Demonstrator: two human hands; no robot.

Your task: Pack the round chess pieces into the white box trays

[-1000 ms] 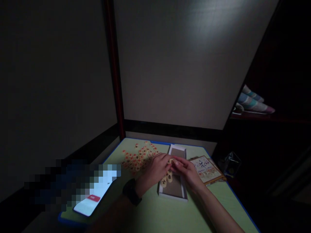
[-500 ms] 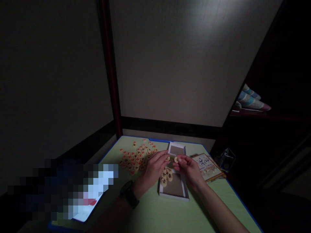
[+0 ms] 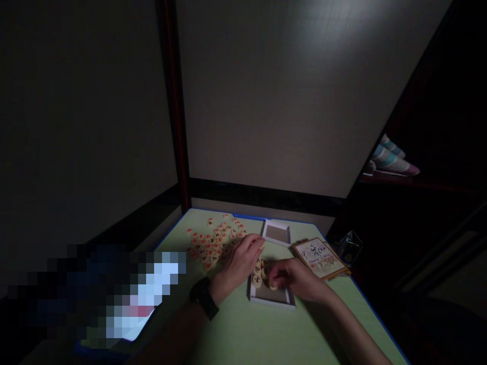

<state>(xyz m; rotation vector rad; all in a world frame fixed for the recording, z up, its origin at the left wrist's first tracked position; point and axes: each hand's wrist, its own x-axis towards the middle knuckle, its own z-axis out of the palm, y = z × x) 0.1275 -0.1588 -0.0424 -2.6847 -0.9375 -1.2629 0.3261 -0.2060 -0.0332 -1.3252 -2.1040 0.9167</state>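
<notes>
My right hand (image 3: 289, 278) reaches down into a shallow white box (image 3: 272, 300), its fingers closed on a round Chinese chess piece (image 3: 273, 287) close to the box floor. Several pieces with dark characters (image 3: 257, 280) lie in the left part of that box, some covered by my fingers. Beyond the box's left side, my left hand (image 3: 246, 253) is curled, with a Chinese chess piece (image 3: 262, 245) partly showing at its fingertips. Left of that hand, many loose pieces with red and dark characters (image 3: 215, 243) are spread over the green table (image 3: 228, 324).
A second shallow white box (image 3: 277, 232) sits at the table's back. To the right lies a picture-printed box (image 3: 321, 257) with Chinese writing. A bright, pixelated device (image 3: 137, 324) rests at the left edge. A wall (image 3: 262, 101) rises behind the table.
My right hand has moved down and toward me, carrying its chess piece from above the box's far end into the box. My left hand has stayed nearly in place.
</notes>
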